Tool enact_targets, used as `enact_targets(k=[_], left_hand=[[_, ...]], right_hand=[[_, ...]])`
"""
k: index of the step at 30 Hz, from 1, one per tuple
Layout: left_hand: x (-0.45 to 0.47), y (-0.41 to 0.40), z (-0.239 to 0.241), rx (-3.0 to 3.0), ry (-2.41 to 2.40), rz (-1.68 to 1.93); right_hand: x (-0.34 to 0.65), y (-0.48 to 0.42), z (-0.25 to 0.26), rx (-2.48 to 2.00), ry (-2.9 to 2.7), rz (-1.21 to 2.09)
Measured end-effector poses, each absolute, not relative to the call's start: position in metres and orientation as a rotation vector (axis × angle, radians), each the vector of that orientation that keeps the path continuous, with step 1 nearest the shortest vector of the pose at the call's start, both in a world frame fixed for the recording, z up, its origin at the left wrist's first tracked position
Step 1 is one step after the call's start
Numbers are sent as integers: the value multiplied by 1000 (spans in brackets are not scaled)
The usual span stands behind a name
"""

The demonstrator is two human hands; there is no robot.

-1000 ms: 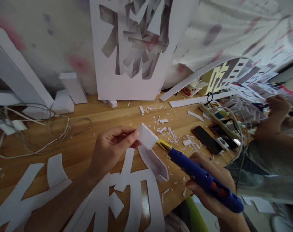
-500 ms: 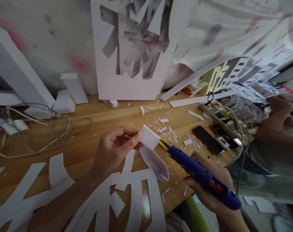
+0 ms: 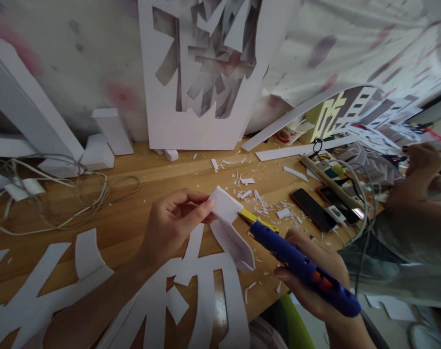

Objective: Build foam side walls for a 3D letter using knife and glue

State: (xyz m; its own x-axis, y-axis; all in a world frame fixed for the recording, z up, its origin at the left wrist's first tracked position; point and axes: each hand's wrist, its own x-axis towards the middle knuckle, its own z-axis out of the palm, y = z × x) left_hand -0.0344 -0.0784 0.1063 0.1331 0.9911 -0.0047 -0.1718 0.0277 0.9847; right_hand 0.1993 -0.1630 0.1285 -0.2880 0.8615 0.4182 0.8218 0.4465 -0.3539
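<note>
My left hand (image 3: 176, 218) pinches a white foam board piece (image 3: 226, 206) between thumb and fingers, above the wooden table. A curved white strip (image 3: 236, 247) hangs below that piece and seems joined to it. My right hand (image 3: 320, 276) is wrapped round a blue hot glue gun (image 3: 285, 249) with a red trigger. Its dark nozzle is at or very near the right edge of the foam piece; I cannot tell if they touch. A yellow strip-like object (image 3: 262, 222) shows just behind the nozzle. Under my left forearm lie large white cut-out shapes (image 3: 205, 291).
White scraps (image 3: 260, 203) litter the table (image 3: 162, 167). To the right are a phone (image 3: 313, 209), a power strip (image 3: 329, 177) and cables. A cut-out white board (image 3: 194, 133) leans at the back. Cables (image 3: 100, 194) coil at left. Another person's arm (image 3: 420, 169) is at far right.
The glue gun has shifted slightly left and down, and more of the yellow object shows behind its nozzle. The foam piece has tilted slightly in my left hand.
</note>
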Motion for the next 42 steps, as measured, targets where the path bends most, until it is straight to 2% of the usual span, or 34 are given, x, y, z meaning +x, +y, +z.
enact_targets(k=[23, 42], left_hand=[[-35, -80, 108, 1128, 1003, 1214], [-34, -79, 105, 1030, 1027, 1212]], right_hand=[[195, -164, 129, -1374, -2190, 163], [188, -160, 128, -1356, -2225, 38]])
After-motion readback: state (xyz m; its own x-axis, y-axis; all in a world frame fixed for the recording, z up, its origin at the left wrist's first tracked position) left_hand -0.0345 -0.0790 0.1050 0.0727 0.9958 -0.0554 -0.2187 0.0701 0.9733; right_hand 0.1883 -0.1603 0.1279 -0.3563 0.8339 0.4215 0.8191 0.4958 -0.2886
